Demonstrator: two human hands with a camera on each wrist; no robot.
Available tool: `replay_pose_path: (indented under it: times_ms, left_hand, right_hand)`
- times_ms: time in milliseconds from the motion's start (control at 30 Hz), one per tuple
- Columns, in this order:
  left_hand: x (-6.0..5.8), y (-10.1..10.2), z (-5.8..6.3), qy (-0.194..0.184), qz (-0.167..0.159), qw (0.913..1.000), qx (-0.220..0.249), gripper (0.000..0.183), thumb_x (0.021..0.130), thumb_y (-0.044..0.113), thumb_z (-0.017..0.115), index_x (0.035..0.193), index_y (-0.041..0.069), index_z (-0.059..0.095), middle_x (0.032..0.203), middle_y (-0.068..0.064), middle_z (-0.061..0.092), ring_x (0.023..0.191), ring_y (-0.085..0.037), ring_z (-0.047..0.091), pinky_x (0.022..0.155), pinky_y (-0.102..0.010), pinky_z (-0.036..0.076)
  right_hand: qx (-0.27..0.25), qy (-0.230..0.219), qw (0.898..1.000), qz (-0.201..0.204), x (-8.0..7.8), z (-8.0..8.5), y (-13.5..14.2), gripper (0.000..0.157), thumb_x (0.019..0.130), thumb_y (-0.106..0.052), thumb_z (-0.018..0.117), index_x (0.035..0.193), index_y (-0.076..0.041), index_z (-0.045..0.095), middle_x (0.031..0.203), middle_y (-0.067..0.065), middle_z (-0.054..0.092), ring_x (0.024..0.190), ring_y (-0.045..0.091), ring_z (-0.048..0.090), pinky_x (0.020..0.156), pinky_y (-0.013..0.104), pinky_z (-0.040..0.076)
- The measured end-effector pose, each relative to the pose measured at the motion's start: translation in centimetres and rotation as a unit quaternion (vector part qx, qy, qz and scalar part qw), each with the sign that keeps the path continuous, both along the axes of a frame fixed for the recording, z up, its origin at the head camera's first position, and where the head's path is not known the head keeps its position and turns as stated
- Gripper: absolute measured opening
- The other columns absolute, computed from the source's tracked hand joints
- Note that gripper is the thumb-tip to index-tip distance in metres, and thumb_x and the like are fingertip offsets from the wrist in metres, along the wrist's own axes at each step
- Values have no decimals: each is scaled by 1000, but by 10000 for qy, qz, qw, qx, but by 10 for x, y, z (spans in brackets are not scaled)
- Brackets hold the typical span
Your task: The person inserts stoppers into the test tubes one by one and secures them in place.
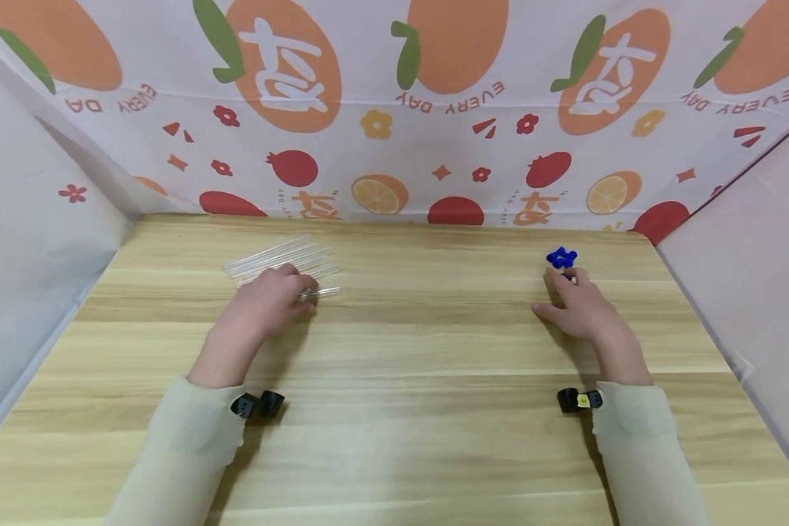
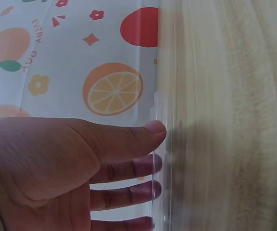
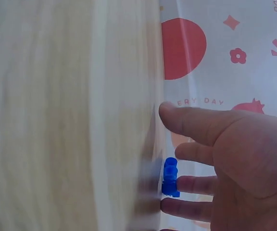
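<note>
Several thin clear tubes (image 1: 283, 256) lie side by side at the back left of the table. My left hand (image 1: 269, 299) is over their near side, with one clear tube (image 1: 325, 291) between thumb and fingers. In the left wrist view, the left hand's thumb (image 2: 138, 139) is at the tube's edge and the other fingertips are behind it. At the back right sits a small cluster of blue plastic connectors (image 1: 562, 257) with knobbed ends. Just in front of it, my right hand (image 1: 581, 303) has its fingers extended and parted. The right wrist view shows the fingertips beside the blue pieces (image 3: 170, 175), apparently without a grip.
A wood-grain table (image 1: 421, 365) spans the space between the hands. Fruit-printed cloth (image 1: 401, 146) hangs along its back edge, and pale cloth walls (image 1: 33, 219) stand at both sides. Black cameras (image 1: 259, 404) are strapped at the cuffs.
</note>
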State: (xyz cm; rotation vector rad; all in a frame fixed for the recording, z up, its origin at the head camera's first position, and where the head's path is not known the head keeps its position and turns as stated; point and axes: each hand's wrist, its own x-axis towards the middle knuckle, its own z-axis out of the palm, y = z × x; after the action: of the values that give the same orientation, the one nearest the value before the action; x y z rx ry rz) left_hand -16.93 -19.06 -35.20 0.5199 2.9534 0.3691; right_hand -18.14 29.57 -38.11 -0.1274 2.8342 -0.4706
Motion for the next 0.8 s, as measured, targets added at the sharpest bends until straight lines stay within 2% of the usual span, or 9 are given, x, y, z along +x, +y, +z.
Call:
replay_pose_path:
  times_ms: [133,267,367,500,633,800]
  left_hand:
    - [0,2,-1,-7,-28,10000,66,24,89,13,74,113,12,72,106,-11,65,100,-33,62,81,-55,53]
    - [0,3,0,66,53,10000,15,24,88,11,73,112,11,73,107,-11,66,101,-35,62,82,-55,53]
    - [1,4,1,162,161,9997,-67,22,88,11,72,110,11,74,107,-12,66,101,-37,62,82,-56,53]
    - [2,5,1,223,253,9993,-157,20,89,9,71,108,11,75,107,-13,67,101,-39,62,81,-57,53]
    - [1,7,1,278,282,9991,-138,20,89,5,71,108,11,75,107,-14,67,99,-39,62,81,-56,53]
    - [1,9,-1,284,287,9991,-105,22,87,4,71,107,12,75,106,-13,67,98,-39,62,78,-56,53]
  right_hand:
    - [15,-9,10000,-88,-2,2,6,78,101,-38,55,157,1,17,146,37,20,128,51,34,104,69,37]
    - [37,56,9996,-286,-5,4,11,73,102,-31,55,152,12,22,136,40,25,114,49,40,100,67,41]
    - [-71,135,9985,-525,-8,4,14,67,101,-29,55,149,11,30,137,39,24,113,49,42,101,67,39]
    - [31,146,9985,-530,-11,5,16,62,101,-26,56,148,8,36,147,40,19,126,56,38,108,68,33]
    - [257,137,9991,-305,-13,6,16,55,101,-22,57,145,7,42,147,38,33,134,56,34,111,67,29]
    - [352,185,9989,-254,-11,4,19,45,100,-19,59,137,5,53,136,36,48,128,53,43,109,66,33]
